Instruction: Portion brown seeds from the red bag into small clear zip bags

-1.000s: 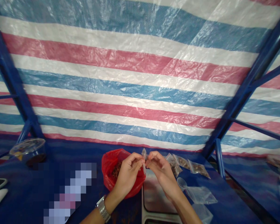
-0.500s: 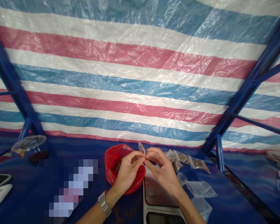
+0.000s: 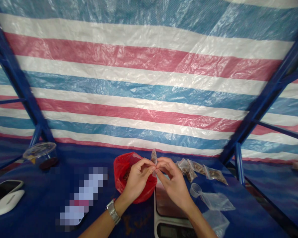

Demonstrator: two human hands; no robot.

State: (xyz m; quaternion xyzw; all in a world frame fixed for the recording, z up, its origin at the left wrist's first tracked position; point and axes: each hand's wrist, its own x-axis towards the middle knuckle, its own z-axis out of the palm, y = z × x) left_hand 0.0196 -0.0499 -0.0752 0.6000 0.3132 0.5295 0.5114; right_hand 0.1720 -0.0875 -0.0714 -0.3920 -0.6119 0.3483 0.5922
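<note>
Right grip (image 3: 172,180) over scale (image 3: 164,203), near sachets (image 3: 216,175)

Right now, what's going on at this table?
A person's left hand and right hand pinch a small clear packet between their fingertips. Whether it is sealed, I can't tell. Beneath the hands are a red bag with brown bits inside and a scale. To the right lie filled packets, a small cup and flat clear bags.

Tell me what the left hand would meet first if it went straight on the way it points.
Apart from the small bag it pinches, the left hand would probably meet the right hand first, whose fingertips lie just across, though depth is hard to judge.
</note>
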